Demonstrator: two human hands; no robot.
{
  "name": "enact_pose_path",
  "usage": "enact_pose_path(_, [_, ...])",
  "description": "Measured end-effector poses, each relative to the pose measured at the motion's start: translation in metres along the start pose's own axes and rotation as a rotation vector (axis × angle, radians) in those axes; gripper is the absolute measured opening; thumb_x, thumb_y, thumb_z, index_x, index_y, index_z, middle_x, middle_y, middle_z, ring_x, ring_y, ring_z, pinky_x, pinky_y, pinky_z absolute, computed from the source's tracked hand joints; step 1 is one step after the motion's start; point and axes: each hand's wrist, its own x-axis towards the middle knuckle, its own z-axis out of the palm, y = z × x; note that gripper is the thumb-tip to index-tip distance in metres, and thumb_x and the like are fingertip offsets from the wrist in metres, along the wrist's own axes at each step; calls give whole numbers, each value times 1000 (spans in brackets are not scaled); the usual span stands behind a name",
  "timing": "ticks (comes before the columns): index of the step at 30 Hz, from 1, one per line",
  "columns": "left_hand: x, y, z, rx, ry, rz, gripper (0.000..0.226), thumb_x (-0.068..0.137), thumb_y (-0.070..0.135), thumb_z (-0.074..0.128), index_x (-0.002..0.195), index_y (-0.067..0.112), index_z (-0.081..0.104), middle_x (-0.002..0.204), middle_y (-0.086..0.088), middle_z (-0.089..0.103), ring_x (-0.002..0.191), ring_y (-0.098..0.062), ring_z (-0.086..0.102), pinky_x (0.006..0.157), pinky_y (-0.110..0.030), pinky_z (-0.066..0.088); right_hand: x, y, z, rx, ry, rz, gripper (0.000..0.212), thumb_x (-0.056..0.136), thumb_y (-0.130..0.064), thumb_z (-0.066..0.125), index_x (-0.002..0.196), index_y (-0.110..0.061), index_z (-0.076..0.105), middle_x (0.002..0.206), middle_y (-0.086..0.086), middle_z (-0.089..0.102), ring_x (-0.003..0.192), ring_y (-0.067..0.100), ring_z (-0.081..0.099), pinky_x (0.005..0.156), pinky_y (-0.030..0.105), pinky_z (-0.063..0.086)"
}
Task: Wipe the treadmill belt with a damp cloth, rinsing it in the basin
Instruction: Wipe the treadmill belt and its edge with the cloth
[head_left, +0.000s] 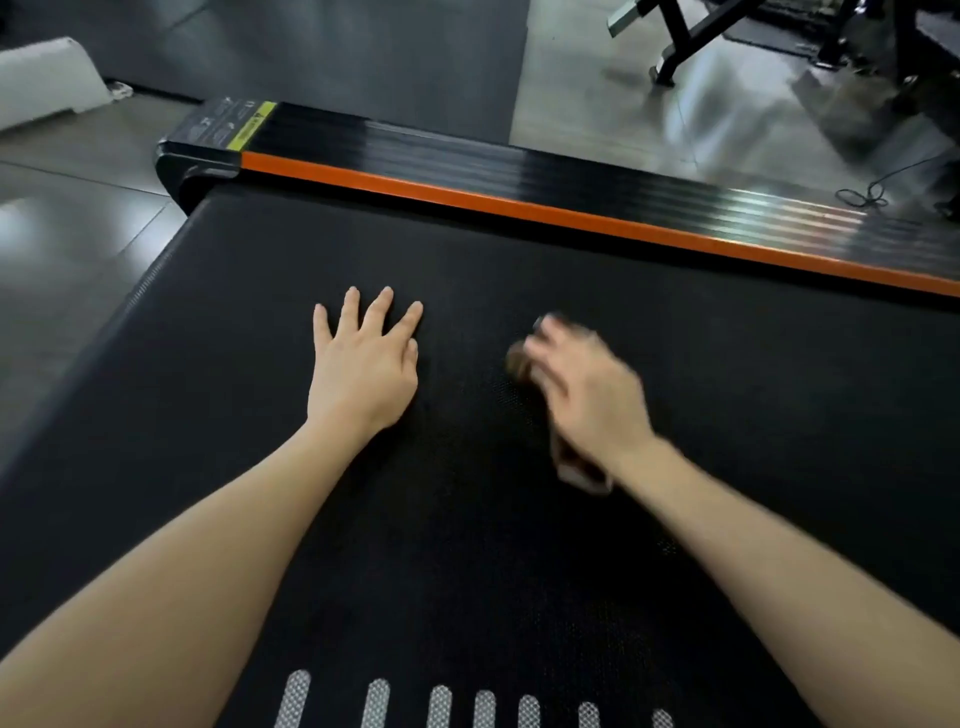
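Seeing glossy grey floor tiles (78, 208), dark mat (363, 52) lying far side, black equipment frame (675, 41) standing top right, cable (862, 196) coiling nearby, white block (47, 78) sitting top left.

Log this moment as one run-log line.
stage: wiping | left hand: flat on treadmill belt | right hand: on cloth, blurred, grip unclear | basin: not in view

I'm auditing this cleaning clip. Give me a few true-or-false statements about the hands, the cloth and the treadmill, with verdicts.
1. The left hand lies flat on the treadmill belt with its fingers spread. True.
2. The left hand holds the cloth. False: the cloth is under the blurred right hand.
3. An orange stripe runs along the far side of the belt. True.
4. A basin stands on the belt. False: no basin is in view.
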Motion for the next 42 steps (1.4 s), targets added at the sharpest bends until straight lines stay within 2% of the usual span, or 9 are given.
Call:
enact_pose_path(2, [0, 1, 0, 1, -2, 2, 49, 101, 36, 21, 149, 32, 19, 158, -2, 13, 146, -30, 1, 116, -53, -1, 39, 17, 9, -30, -7, 202, 32, 97, -26, 47, 126, -20, 60, 143, 5, 47, 129, 31, 45, 110, 42, 31])
enact_pose_path(5, [1, 0, 0, 1, 0, 3, 49, 101, 36, 22, 149, 32, 20, 158, -3, 14, 145, -31, 2, 116, -53, -1, 41, 5, 14, -61, -2, 258, 34, 98, -27, 45, 129, -20, 57, 145, 5, 44, 133, 30, 40, 114, 43, 27])
enact_pose_path(9, [1, 0, 0, -3, 3, 17, 49, 101, 36, 23, 149, 31, 21, 157, -5, 16, 145, -32, 3, 116, -55, 0, -59, -36, -13, 52, -33, 83, 38, 92, -30, 46, 125, -15, 61, 137, 9, 53, 127, 26, 50, 107, 47, 39])
enact_pose_path(13, [0, 0, -2, 8, -8, 24, 49, 101, 37, 23, 149, 30, 21, 157, -5, 16, 145, -33, 4, 116, -55, 2, -192, -52, -60, 95, -108, -57, 38, 94, -30, 49, 131, -21, 53, 144, 3, 46, 135, 21, 40, 104, 48, 41])
enact_pose_path(15, [1, 0, -3, 9, -16, 27, 49, 101, 37, 23, 149, 29, 22, 157, -6, 16, 145, -33, 5, 115, -56, 2, -219, -35, -77, 57, -141, -128, 36, 97, -31, 46, 132, -22, 49, 145, 3, 44, 136, 20, 38, 103, 47, 42])
enact_pose_path(18, [-1, 0, -5, -6, -4, 15, 49, 100, 36, 23, 149, 28, 25, 156, -6, 19, 144, -33, 7, 115, -56, 2, -216, -15, -82, 52, -155, -178, 33, 99, -30, 44, 129, -21, 51, 141, 4, 48, 134, 19, 41, 104, 47, 42])
enact_pose_path(25, [-13, 5, -13, 5, -28, -6, 50, 101, 37, 22, 149, 24, 26, 156, -8, 21, 144, -33, 12, 116, -52, 7, -218, -15, -76, 65, -95, -151, 31, 93, -24, 53, 122, -16, 62, 137, 4, 53, 131, 18, 46, 106, 47, 40])
enact_pose_path(35, [-97, 25, -28, 4, -200, -21, 49, 102, 34, 25, 150, 25, 20, 158, -4, 13, 145, -27, 7, 117, -46, 9, -219, -16, -74, 112, -32, -148, 35, 91, -30, 48, 118, -17, 66, 130, 5, 59, 123, 19, 53, 103, 39, 44])
enact_pose_path(42, [-163, 40, -43, 92, -340, -31, 49, 103, 28, 24, 151, 30, 10, 159, 3, 3, 146, -22, 2, 118, -36, 7, -220, -16, -72, 173, -19, -144, 42, 90, -36, 39, 115, -18, 68, 127, 6, 62, 119, 23, 56, 102, 41, 42])
